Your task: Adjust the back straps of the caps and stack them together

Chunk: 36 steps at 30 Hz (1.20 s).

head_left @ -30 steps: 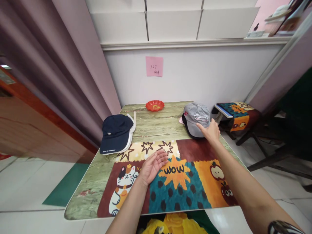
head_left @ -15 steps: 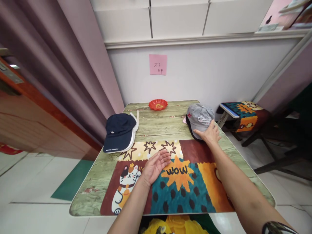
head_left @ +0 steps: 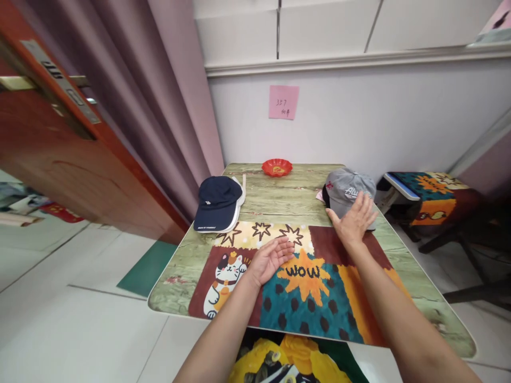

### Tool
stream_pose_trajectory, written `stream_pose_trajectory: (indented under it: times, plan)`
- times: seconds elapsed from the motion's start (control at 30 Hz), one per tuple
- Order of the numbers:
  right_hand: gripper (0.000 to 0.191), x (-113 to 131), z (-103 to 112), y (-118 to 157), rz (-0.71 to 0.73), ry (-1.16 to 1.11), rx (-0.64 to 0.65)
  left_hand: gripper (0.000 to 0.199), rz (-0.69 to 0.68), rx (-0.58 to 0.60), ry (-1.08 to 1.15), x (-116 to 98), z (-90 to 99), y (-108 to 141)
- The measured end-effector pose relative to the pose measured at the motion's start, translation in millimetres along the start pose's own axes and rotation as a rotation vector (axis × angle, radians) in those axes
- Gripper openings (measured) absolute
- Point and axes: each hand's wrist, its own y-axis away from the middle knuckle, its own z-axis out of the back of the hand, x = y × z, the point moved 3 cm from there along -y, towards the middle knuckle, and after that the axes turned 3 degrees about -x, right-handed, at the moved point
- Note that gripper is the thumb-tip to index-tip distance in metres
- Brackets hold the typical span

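My right hand (head_left: 354, 219) is spread open in front of a grey baseball cap (head_left: 344, 187) with white lettering, covering part of its front. Whether the fingers touch the cap I cannot tell. A black cap edge shows beneath the grey one. My left hand (head_left: 273, 259) rests palm up, fingers extended, over the patterned mat (head_left: 239, 276) beside the "WOW" burst, holding nothing. At the table's left side, a navy baseball cap (head_left: 219, 199) lies over a white cap (head_left: 241, 198), whose brim and strap stick out.
A red scalloped dish (head_left: 277, 168) sits at the back of the wood-look table (head_left: 279, 197). A pink note (head_left: 283, 102) is stuck on the wall. To the left are a curtain (head_left: 159, 106) and a wooden door (head_left: 80, 159); a mat-covered stool (head_left: 431, 191) stands right.
The view has turned left, so everything appears farther right. My right hand has come off the grey cap's brim side, its fingers now spread in front. My left hand keeps its pose.
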Motion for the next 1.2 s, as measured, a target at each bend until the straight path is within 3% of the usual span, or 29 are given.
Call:
stream_pose_trajectory:
  times: [0.07,0.1,0.17,0.23,0.37,0.47,0.57,0.7,0.8,0.93,1.2]
  plan:
    - [0.095,30,-11,21,0.079,-0.303,0.076,0.031,0.000,0.006,0.002,0,-0.2,0]
    - [0.086,45,-20,33,0.030,-0.495,0.157,0.032,-0.003,0.009,0.003,0,-0.4,0]
    - [0.065,70,-45,58,-0.256,-0.854,0.391,0.032,-0.012,0.014,0.004,0,-0.9,1]
    - [0.053,91,-65,76,-0.347,-0.927,0.477,0.031,-0.021,0.018,0.006,1,-1.9,3]
    - [0.048,107,-85,91,-0.399,-0.917,0.480,0.029,-0.041,0.005,0.028,3,-4.4,6]
    - [0.043,106,-84,91,-0.377,-0.849,0.488,0.025,-0.032,-0.099,0.098,-7,-1.2,7]
    - [0.039,106,-78,91,-0.338,-0.791,0.510,0.017,-0.069,-0.389,0.180,-35,13.9,14]
    - [0.041,108,-72,94,-0.307,-0.754,0.546,0.005,-0.439,-0.782,0.206,-92,43.0,40]
    - [0.041,108,-71,96,-0.283,-0.722,0.559,0.010,-0.595,-0.929,0.209,-117,60.2,61]
    - [0.040,107,-72,98,-0.248,-0.692,0.551,0.011,-0.605,-0.983,0.221,-126,70.1,70]
    - [0.038,108,-70,98,-0.205,-0.687,0.558,0.008,-0.557,-0.983,0.248,-130,69.1,66]
